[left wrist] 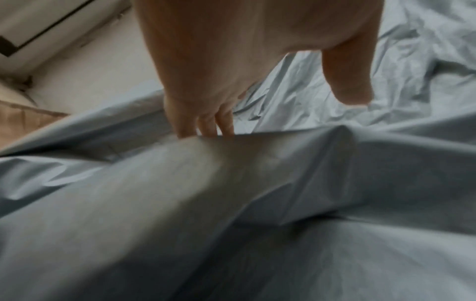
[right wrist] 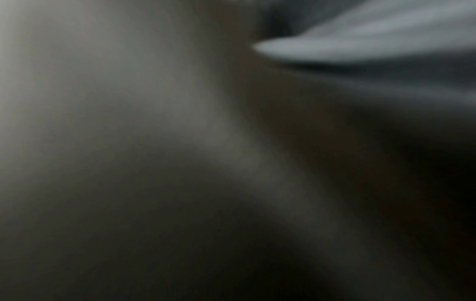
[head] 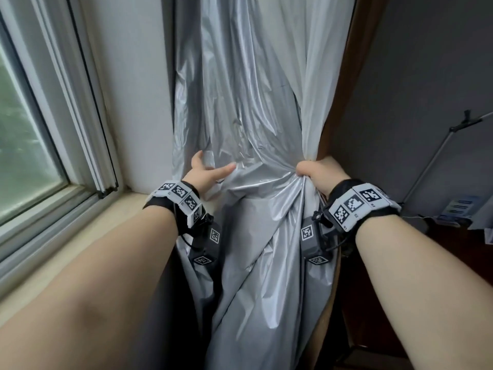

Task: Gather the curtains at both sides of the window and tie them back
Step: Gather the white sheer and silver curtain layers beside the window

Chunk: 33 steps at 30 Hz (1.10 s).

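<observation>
A shiny silver-grey curtain hangs to the right of the window. My right hand grips a bunched waist of the fabric at its right edge, fist closed, and folds fan out from it. My left hand lies against the curtain's left part with the thumb stretched across the front. In the left wrist view its fingers run straight and their tips dip behind a raised fold of the curtain. The right wrist view is filled by blurred dark fabric; the hand itself is hidden there.
The window and its beige sill are on the left, with a white wall strip beside the curtain. A brown wooden upright stands right behind the curtain's edge. A thin metal stand and dark furniture are at far right.
</observation>
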Each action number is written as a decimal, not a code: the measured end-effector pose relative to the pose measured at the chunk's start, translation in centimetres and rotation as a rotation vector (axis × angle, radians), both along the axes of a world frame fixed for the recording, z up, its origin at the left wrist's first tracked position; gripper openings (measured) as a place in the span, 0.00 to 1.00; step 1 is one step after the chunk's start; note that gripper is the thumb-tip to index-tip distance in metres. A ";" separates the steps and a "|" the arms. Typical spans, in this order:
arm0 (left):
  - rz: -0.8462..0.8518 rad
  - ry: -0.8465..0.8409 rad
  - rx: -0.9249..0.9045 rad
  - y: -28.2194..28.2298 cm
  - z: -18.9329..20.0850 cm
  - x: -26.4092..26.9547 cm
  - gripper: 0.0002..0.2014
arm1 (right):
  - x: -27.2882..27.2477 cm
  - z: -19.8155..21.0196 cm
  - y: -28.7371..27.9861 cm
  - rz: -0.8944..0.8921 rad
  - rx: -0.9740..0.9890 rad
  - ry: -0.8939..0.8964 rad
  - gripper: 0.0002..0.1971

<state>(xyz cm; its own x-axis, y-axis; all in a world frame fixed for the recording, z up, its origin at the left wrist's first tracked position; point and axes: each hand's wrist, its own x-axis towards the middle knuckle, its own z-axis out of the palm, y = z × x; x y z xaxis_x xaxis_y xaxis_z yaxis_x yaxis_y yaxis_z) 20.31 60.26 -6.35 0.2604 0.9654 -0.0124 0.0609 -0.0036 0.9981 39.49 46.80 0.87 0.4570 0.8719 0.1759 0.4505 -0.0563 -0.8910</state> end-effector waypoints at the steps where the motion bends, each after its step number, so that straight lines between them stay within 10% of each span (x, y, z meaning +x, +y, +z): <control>1: -0.026 0.017 -0.011 0.2 0.3 0.4 0.58 | 0.1 -0.1 0.1 0.006 -0.003 0.020 0.12; 4: -0.040 0.098 -0.015 0.6 0.4 1.0 0.53 | 0.2 -0.4 0.2 0.018 -0.019 0.055 0.12; 9: 0.003 0.310 0.194 -0.6 1.5 1.0 0.12 | 0.0 -0.5 1.0 -0.033 0.016 0.027 0.13; 14: 0.211 0.253 0.478 -3.3 1.9 -0.1 0.13 | -1.0 -0.5 2.7 -0.165 0.018 0.003 0.12; 22: -0.266 0.501 0.676 -7.0 0.4 3.3 0.46 | -3.3 -1.1 3.9 -0.131 0.038 0.000 0.07; 30: -0.438 0.920 0.831 -8.8 -0.9 5.7 0.42 | -2.7 -1.2 2.9 0.077 0.012 0.139 0.63; 33: -0.495 0.859 0.876 -8.6 -1.3 5.9 0.41 | -2.1 -1.2 3.1 -0.090 0.062 0.056 0.41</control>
<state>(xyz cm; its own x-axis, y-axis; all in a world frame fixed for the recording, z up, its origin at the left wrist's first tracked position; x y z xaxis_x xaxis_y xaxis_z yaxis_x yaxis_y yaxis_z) 26.26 51.63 -7.66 0.8080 0.5442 0.2259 0.4745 -0.8282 0.2983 37.34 49.89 -0.35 0.5438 0.8150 0.2000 0.3951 -0.0384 -0.9178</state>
